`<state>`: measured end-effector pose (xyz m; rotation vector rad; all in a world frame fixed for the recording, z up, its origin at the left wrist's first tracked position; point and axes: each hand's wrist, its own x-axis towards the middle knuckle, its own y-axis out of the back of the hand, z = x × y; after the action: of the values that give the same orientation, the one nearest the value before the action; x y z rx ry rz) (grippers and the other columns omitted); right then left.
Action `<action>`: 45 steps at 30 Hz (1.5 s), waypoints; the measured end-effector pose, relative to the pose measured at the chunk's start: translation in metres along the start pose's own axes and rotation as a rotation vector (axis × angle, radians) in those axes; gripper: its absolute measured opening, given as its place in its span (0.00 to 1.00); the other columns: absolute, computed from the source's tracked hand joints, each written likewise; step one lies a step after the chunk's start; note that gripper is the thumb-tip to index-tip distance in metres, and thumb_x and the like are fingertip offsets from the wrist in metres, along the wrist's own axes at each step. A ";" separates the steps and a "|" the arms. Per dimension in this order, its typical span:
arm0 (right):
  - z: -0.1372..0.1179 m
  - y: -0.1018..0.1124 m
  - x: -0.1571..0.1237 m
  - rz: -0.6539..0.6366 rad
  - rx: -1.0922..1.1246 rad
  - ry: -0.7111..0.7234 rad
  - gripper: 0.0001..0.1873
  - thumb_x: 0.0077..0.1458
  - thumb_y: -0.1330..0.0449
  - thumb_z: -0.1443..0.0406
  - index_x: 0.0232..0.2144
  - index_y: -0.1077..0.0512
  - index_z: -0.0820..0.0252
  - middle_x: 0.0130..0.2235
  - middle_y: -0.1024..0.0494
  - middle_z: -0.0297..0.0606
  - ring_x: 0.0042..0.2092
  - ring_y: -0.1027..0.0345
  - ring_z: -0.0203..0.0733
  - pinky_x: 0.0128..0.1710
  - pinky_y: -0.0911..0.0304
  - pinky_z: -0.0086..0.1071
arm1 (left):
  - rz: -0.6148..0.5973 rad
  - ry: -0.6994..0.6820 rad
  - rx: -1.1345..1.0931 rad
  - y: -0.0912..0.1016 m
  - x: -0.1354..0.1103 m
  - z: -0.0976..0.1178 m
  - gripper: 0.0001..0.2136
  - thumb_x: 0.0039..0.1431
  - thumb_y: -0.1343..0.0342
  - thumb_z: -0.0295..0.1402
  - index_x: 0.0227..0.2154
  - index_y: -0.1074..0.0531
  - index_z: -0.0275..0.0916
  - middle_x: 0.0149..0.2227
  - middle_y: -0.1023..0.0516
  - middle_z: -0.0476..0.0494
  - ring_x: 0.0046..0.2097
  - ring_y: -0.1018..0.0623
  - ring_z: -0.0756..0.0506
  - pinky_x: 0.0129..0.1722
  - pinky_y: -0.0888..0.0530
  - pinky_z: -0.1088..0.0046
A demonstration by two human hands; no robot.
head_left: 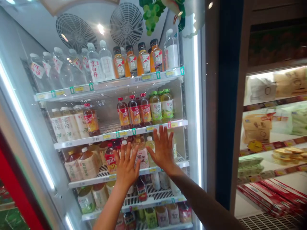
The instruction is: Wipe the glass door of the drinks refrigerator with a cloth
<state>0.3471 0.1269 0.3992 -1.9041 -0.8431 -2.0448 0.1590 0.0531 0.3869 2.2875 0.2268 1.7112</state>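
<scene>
My left hand is raised with its fingers spread and holds nothing. Just beyond it on a middle shelf are a red-labelled tea bottle and a pink-labelled bottle. My right hand, also empty and spread, is up beside it, overlapping the edge of the shelf above. A pale bottle shows between the two hands. Both are in front of a lit drinks cooler, palms turned toward it. Whether they touch a glass pane is not clear.
Clear water bottles and orange drink bottles line the top shelf. Green tea bottles stand one shelf lower. At right, another display holds paper-like bags and red flat packs. A red frame borders the left.
</scene>
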 end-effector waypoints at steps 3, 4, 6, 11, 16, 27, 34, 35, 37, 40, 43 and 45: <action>-0.021 -0.010 -0.030 -0.009 -0.009 0.027 0.45 0.69 0.50 0.51 0.74 0.68 0.64 0.76 0.73 0.49 0.76 0.78 0.57 0.72 0.68 0.63 | 0.011 0.001 0.000 0.003 -0.003 -0.020 0.33 0.66 0.45 0.39 0.71 0.49 0.48 0.75 0.56 0.44 0.76 0.62 0.37 0.73 0.66 0.44; -0.029 -0.014 -0.040 -0.008 -0.013 0.037 0.45 0.69 0.50 0.52 0.74 0.68 0.65 0.76 0.72 0.50 0.76 0.77 0.57 0.72 0.68 0.63 | 0.012 -0.005 0.000 0.005 -0.004 -0.027 0.33 0.66 0.45 0.40 0.71 0.49 0.48 0.75 0.56 0.44 0.76 0.62 0.37 0.73 0.66 0.44; -0.047 -0.019 -0.046 -0.010 -0.020 0.041 0.45 0.69 0.49 0.52 0.74 0.68 0.66 0.76 0.72 0.51 0.76 0.78 0.58 0.72 0.68 0.63 | 0.014 -0.010 0.002 0.008 -0.007 -0.043 0.34 0.66 0.45 0.40 0.72 0.50 0.48 0.75 0.56 0.45 0.76 0.62 0.37 0.73 0.66 0.44; -0.100 -0.027 0.005 -0.025 -0.020 -0.006 0.47 0.69 0.49 0.51 0.74 0.70 0.63 0.76 0.74 0.49 0.76 0.80 0.57 0.72 0.66 0.65 | 0.046 -0.033 -0.005 0.020 -0.012 -0.082 0.35 0.66 0.45 0.40 0.72 0.51 0.47 0.75 0.59 0.44 0.76 0.61 0.37 0.73 0.66 0.44; -0.162 -0.048 -0.005 0.030 -0.045 0.003 0.47 0.68 0.48 0.51 0.74 0.65 0.68 0.76 0.71 0.53 0.76 0.76 0.59 0.72 0.67 0.61 | 0.044 -0.011 -0.003 0.043 -0.027 -0.128 0.35 0.66 0.45 0.39 0.72 0.52 0.48 0.76 0.60 0.45 0.76 0.62 0.36 0.73 0.66 0.43; -0.273 -0.074 0.024 -0.042 0.027 0.014 0.47 0.68 0.47 0.53 0.74 0.71 0.62 0.75 0.71 0.49 0.76 0.75 0.59 0.71 0.63 0.65 | 0.067 0.083 0.029 0.087 -0.065 -0.233 0.36 0.67 0.46 0.36 0.73 0.55 0.47 0.76 0.66 0.46 0.76 0.67 0.36 0.72 0.69 0.42; -0.302 -0.081 0.045 -0.055 0.044 0.059 0.45 0.69 0.49 0.55 0.74 0.69 0.63 0.75 0.67 0.47 0.76 0.77 0.56 0.72 0.66 0.63 | 0.053 0.129 0.036 0.090 -0.084 -0.249 0.36 0.67 0.46 0.37 0.73 0.56 0.48 0.76 0.65 0.44 0.76 0.66 0.36 0.72 0.67 0.38; -0.305 -0.081 0.052 -0.050 0.044 0.061 0.44 0.70 0.50 0.55 0.74 0.70 0.62 0.76 0.67 0.46 0.76 0.77 0.54 0.73 0.67 0.63 | 0.049 0.142 0.037 0.089 -0.084 -0.249 0.36 0.67 0.47 0.37 0.73 0.56 0.48 0.76 0.66 0.44 0.76 0.66 0.36 0.72 0.67 0.38; -0.307 -0.080 0.050 -0.033 0.040 0.079 0.43 0.70 0.50 0.55 0.74 0.68 0.63 0.75 0.66 0.46 0.76 0.76 0.53 0.73 0.68 0.61 | 0.039 0.165 0.040 0.087 -0.085 -0.248 0.36 0.68 0.47 0.36 0.73 0.57 0.47 0.76 0.67 0.43 0.76 0.67 0.36 0.71 0.68 0.38; -0.301 -0.079 0.017 -0.001 0.031 0.097 0.43 0.68 0.46 0.56 0.74 0.62 0.64 0.75 0.63 0.47 0.76 0.70 0.55 0.74 0.67 0.56 | 0.032 0.190 0.032 0.087 -0.086 -0.243 0.36 0.68 0.47 0.36 0.73 0.57 0.48 0.76 0.67 0.44 0.76 0.67 0.36 0.71 0.69 0.38; -0.281 -0.076 0.006 0.029 0.042 0.089 0.44 0.67 0.45 0.55 0.74 0.60 0.63 0.75 0.61 0.46 0.76 0.67 0.55 0.74 0.67 0.56 | 0.026 0.195 0.017 0.085 -0.086 -0.230 0.36 0.67 0.46 0.36 0.73 0.56 0.48 0.77 0.66 0.43 0.76 0.66 0.35 0.71 0.69 0.38; -0.262 -0.071 0.024 0.017 0.039 0.049 0.45 0.68 0.46 0.54 0.75 0.64 0.62 0.76 0.64 0.46 0.76 0.71 0.55 0.74 0.68 0.60 | 0.032 0.197 0.006 0.081 -0.082 -0.215 0.36 0.67 0.46 0.36 0.73 0.56 0.47 0.77 0.66 0.42 0.76 0.66 0.34 0.71 0.69 0.38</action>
<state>0.0872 0.0468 0.4054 -1.8270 -0.8459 -2.0410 -0.0733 -0.0203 0.3937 2.1373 0.2368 1.9554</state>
